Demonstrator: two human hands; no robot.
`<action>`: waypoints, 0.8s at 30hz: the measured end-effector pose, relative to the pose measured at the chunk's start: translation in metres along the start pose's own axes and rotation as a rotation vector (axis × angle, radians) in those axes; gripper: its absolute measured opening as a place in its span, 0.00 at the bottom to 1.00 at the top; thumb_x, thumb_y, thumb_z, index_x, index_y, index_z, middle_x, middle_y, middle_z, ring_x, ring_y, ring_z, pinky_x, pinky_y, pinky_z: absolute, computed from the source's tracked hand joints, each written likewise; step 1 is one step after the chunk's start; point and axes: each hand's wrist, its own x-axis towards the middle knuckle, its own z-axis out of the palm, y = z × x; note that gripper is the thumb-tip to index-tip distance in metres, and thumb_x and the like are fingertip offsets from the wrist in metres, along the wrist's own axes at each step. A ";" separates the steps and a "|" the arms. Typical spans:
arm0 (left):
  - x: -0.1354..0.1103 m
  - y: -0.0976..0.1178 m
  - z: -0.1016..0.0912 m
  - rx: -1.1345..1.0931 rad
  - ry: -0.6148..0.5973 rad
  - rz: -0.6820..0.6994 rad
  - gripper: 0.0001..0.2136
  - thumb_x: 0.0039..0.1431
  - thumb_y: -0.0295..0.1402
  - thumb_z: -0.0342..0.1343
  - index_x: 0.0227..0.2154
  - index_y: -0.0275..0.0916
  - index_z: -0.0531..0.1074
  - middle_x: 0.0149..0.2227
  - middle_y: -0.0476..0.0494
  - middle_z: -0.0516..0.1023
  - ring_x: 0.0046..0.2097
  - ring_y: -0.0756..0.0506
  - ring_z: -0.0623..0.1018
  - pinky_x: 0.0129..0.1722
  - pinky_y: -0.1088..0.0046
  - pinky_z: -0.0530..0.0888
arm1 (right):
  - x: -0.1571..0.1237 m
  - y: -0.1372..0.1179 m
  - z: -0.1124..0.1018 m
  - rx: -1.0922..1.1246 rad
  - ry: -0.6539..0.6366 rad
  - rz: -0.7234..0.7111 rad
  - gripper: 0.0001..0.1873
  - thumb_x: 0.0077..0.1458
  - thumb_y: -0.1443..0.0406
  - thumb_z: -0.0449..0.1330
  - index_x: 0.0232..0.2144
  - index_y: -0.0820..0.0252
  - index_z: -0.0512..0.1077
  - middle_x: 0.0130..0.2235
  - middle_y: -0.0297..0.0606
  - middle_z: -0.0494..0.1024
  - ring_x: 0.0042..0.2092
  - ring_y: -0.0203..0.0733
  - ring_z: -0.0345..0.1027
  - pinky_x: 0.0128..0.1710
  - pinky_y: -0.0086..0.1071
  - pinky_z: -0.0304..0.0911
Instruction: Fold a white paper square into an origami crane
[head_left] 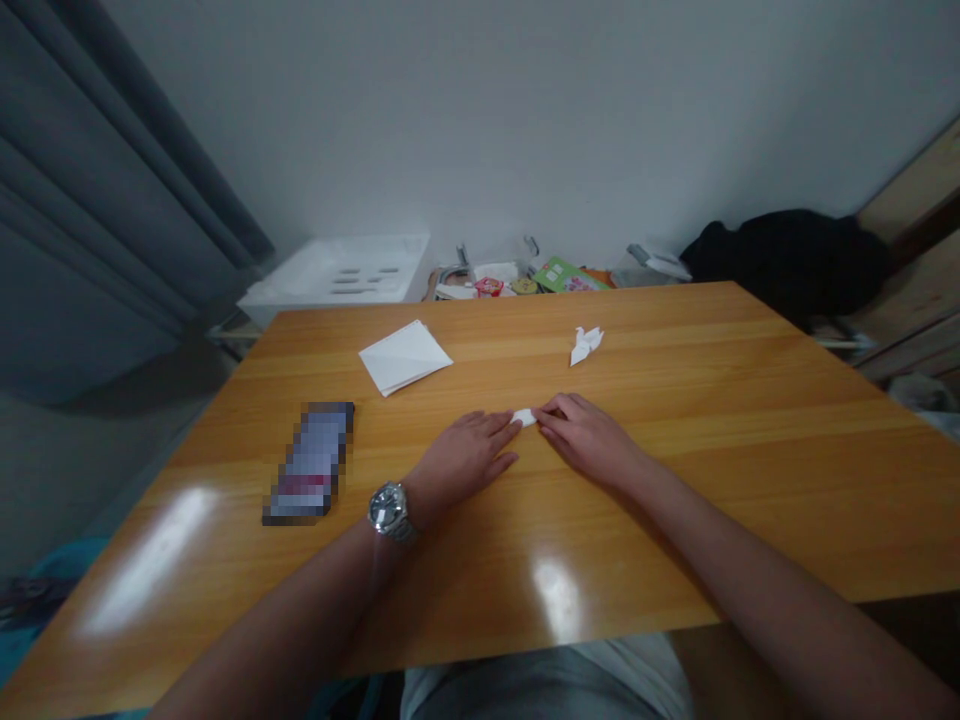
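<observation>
Paper strip [523,417] gripped betw. fingertips of both hands
We note L hand [465,458] & R hand [589,440] grasping strip on wood table [697,500], fingers not clenched; watch [390,511] on L wrist; paper crane [586,345] ahead, paper stack [405,357] ahead-L, phone [311,463] far L.

The person's bare left hand [465,458] and right hand [589,440] rest palm-down on the honey-brown wooden tabletop [750,470], fingers angled inward, their fingertips nearly meeting. The bare left forearm [285,620] and right forearm [765,580] reach forward across the tabletop's near edge, with a silver metal wristwatch [390,510] on the left wrist [414,500].
</observation>
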 end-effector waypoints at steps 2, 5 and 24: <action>-0.001 0.000 -0.001 0.018 -0.011 -0.002 0.21 0.71 0.40 0.48 0.63 0.38 0.65 0.63 0.37 0.69 0.61 0.40 0.71 0.64 0.57 0.62 | -0.001 -0.001 -0.002 0.007 -0.011 0.001 0.15 0.67 0.66 0.54 0.52 0.60 0.75 0.45 0.49 0.74 0.48 0.51 0.68 0.48 0.46 0.69; -0.002 0.003 0.001 0.058 -0.001 -0.016 0.21 0.71 0.41 0.48 0.63 0.40 0.64 0.63 0.37 0.69 0.62 0.40 0.70 0.65 0.55 0.60 | -0.002 -0.003 -0.004 0.010 -0.027 0.002 0.17 0.66 0.65 0.55 0.55 0.59 0.73 0.48 0.50 0.74 0.50 0.54 0.67 0.51 0.49 0.68; 0.001 0.019 -0.001 0.144 0.042 -0.042 0.21 0.70 0.40 0.49 0.61 0.35 0.66 0.60 0.33 0.71 0.62 0.38 0.68 0.66 0.55 0.58 | -0.005 -0.024 0.010 0.068 -0.128 -0.042 0.38 0.68 0.48 0.48 0.71 0.62 0.49 0.71 0.52 0.54 0.71 0.52 0.47 0.69 0.53 0.48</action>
